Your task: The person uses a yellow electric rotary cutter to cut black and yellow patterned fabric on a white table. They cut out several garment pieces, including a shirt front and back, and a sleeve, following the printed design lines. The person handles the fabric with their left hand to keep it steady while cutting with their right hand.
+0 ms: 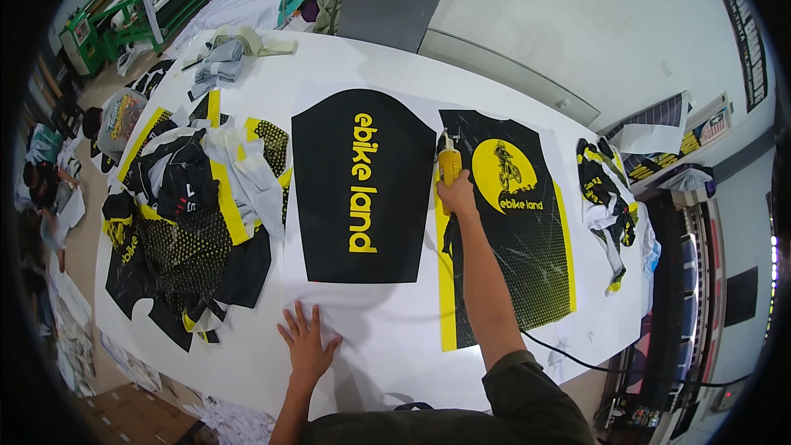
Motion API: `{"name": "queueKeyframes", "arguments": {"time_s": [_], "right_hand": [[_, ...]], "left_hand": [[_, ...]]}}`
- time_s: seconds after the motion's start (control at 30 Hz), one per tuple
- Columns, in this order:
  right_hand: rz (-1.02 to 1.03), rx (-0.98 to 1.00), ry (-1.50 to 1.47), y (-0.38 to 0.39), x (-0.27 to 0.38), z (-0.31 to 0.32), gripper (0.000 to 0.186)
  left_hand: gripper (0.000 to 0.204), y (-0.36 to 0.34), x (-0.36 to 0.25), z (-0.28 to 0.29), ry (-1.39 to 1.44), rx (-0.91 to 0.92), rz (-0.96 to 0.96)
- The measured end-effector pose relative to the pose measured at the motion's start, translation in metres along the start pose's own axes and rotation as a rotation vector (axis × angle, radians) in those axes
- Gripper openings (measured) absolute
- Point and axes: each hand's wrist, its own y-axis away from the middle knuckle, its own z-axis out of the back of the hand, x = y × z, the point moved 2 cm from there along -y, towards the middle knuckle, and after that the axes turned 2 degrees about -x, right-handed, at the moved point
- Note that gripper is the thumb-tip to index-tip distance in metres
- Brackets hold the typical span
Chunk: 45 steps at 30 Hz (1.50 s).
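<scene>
My right hand (457, 195) is wrapped round a yellow corded hand tool (449, 166), like an electric fabric cutter. Its metal tip points away from me, at the right edge of a black fabric panel (329, 198) with yellow lettering. Under my right forearm lies a second panel (527, 255), black with yellow side strips, a yellow round print and a dotted pattern. My left hand (309, 342) rests with fingers spread on the white tabletop (371, 379), just below the black panel, holding nothing. What the tool's tip touches is too small to tell.
A heap of black, yellow and white fabric pieces (194, 222) covers the table's left side. Smaller scraps (606, 206) lie at the right edge. Grey folded cloth (221, 62) sits at the far left. The tool's black cord (626, 371) trails off to the right. A green machine (148, 12) stands beyond.
</scene>
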Motion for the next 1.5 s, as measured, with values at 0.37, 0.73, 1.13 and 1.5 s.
{"name": "queueKeyframes", "arguments": {"time_s": [0.37,0.73,1.13,1.5], "right_hand": [[0.066,-0.029,0.009,-0.051,0.006,0.003,0.076],[0.163,-0.004,0.029,-0.138,0.015,-0.001,0.085],[0.198,-0.161,-0.523,-0.079,0.008,0.019,0.071],[-0.136,-0.166,-1.174,0.164,-0.156,0.025,0.057]], "left_hand": [[0.096,-0.004,-0.004,0.005,0.04,0.045,0.049],[0.1,-0.004,-0.002,0.0,-0.013,0.098,0.095],[0.083,0.084,0.069,0.066,-0.255,0.152,0.324],[0.08,0.022,-0.062,-0.01,-0.243,-0.018,-0.12]]}}
